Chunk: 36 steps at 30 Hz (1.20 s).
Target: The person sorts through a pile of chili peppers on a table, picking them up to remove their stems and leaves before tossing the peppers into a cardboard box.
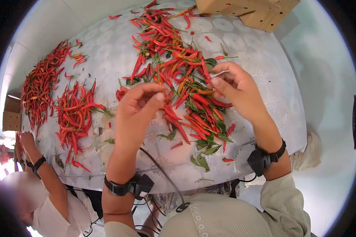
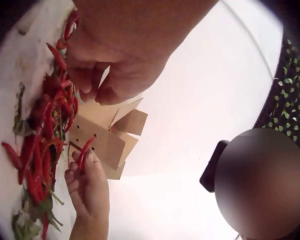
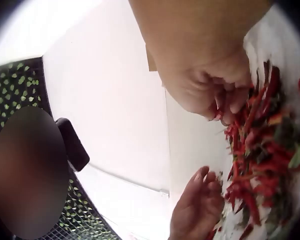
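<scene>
A long heap of red chili peppers, mixed with green stems and leaves, lies on the pale patterned tablecloth. My right hand is over the heap's right side, pinching a red chili pepper between thumb and fingers; the left wrist view shows it pointing up from the fingertips. My left hand hovers at the heap's left edge, its fingers loosely bent and thumb near the index finger. No pepper shows in the left palm in the right wrist view, where that hand is low in the picture.
A smaller pile of peppers lies to the left, with a larger pile beyond it. A cardboard box stands at the far edge. Another person's arm reaches onto the table at left. Loose leaves lie near the front.
</scene>
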Available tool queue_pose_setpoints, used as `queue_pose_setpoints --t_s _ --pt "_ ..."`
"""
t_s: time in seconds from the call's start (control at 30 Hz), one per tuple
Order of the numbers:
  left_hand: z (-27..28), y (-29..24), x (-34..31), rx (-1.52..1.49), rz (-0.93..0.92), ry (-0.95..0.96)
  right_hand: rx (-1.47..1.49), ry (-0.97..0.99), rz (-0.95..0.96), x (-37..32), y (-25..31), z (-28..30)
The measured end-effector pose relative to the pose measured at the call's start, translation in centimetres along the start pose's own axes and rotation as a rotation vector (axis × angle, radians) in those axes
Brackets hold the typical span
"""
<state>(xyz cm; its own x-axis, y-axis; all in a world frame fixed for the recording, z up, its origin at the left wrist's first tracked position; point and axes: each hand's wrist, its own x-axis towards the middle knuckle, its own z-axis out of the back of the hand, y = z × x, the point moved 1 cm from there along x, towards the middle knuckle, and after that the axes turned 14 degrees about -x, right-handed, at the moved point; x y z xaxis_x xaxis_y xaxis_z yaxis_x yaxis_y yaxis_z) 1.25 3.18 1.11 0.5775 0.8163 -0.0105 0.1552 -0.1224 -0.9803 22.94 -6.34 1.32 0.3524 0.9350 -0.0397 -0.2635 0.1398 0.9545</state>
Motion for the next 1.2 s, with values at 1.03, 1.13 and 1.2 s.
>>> queue_pose_setpoints --t_s 1.03,1.13,1.2 --pt "0.7 -0.2 0.3 -0.662 0.360 0.004 -1.023 -0.121 0.599 0.4 0.4 -2.6" --pt "0.8 0.2 0.3 -0.606 0.362 -0.006 -0.684 -0.195 0.498 0.1 0.9 -2.4" --pt "0.9 0.3 0.3 -0.582 0.362 0.003 -0.411 -0.159 0.347 -0.2 0.8 -2.1"
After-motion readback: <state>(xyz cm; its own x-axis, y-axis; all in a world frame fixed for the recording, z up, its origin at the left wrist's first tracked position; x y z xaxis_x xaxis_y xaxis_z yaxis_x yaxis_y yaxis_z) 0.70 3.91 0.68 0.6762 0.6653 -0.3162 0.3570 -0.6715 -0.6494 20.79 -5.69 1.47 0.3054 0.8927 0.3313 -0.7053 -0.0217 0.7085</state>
